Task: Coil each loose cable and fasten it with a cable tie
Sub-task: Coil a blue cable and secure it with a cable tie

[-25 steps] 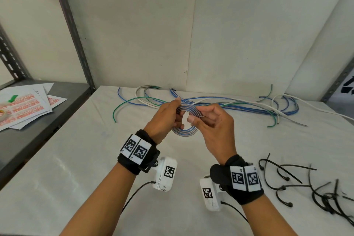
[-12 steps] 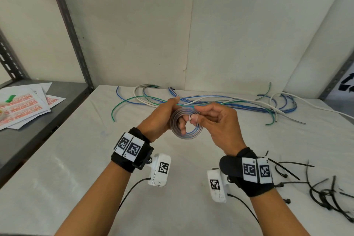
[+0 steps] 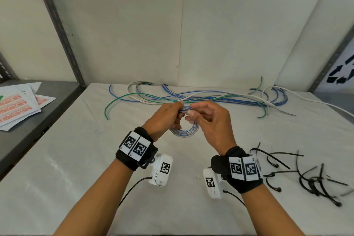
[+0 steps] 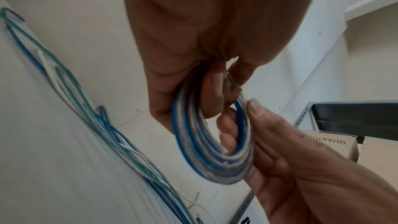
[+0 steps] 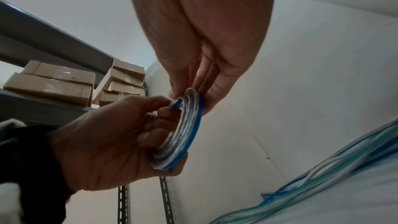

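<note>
Blue-and-clear cable coil (image 3: 184, 133), tight round loops, both hands gripping

Landmark: coiled cable (image 3: 183, 133), held above the table (image 3: 76, 159) mid-front. Left hand (image 3: 164, 119) on its left side, right hand (image 3: 209, 122) on its right. Loose cables (image 3: 210, 97) lie behind it. Cable ties (image 3: 306, 176) lie right and nearer. Papers (image 3: 17, 103) sit far left on a shelf (image 3: 57, 90).
</note>
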Action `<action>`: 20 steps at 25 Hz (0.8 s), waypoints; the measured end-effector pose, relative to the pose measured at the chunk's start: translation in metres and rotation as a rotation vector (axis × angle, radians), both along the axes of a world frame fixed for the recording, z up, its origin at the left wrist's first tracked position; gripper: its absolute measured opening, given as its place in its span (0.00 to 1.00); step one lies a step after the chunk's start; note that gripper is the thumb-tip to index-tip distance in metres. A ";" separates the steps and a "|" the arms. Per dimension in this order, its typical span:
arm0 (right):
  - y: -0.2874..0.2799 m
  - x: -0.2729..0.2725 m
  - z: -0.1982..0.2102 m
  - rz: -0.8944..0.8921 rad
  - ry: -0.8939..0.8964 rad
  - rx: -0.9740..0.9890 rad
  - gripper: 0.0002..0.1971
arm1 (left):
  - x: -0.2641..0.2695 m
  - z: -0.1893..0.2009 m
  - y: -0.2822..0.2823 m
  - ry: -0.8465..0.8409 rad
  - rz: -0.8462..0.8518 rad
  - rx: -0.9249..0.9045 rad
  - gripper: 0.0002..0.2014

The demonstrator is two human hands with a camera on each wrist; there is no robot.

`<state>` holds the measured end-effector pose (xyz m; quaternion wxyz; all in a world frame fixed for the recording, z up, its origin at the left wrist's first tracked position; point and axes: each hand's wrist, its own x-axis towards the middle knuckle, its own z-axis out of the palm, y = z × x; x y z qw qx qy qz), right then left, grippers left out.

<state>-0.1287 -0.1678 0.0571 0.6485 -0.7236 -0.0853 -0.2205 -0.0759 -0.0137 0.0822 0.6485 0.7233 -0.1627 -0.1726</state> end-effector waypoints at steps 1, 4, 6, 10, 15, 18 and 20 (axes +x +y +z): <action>0.001 -0.001 0.000 -0.011 0.000 -0.017 0.10 | 0.000 0.000 0.000 0.001 0.010 -0.023 0.22; -0.001 -0.001 0.002 0.026 0.031 -0.043 0.13 | 0.000 -0.001 0.002 0.002 0.005 -0.050 0.22; -0.005 -0.001 0.005 0.065 0.040 0.021 0.13 | 0.001 -0.001 0.002 -0.006 -0.004 -0.065 0.22; -0.014 -0.003 0.013 0.080 0.027 0.065 0.14 | -0.001 0.002 0.014 -0.145 -0.197 -0.071 0.22; -0.019 -0.005 0.016 0.083 0.021 0.021 0.12 | -0.003 0.008 0.027 -0.287 -0.243 -0.028 0.11; -0.022 -0.005 0.017 0.083 0.037 -0.062 0.09 | -0.002 0.007 0.027 -0.329 -0.206 0.005 0.11; -0.026 -0.004 0.019 0.050 0.039 -0.155 0.07 | 0.000 0.006 0.027 -0.346 -0.201 0.026 0.11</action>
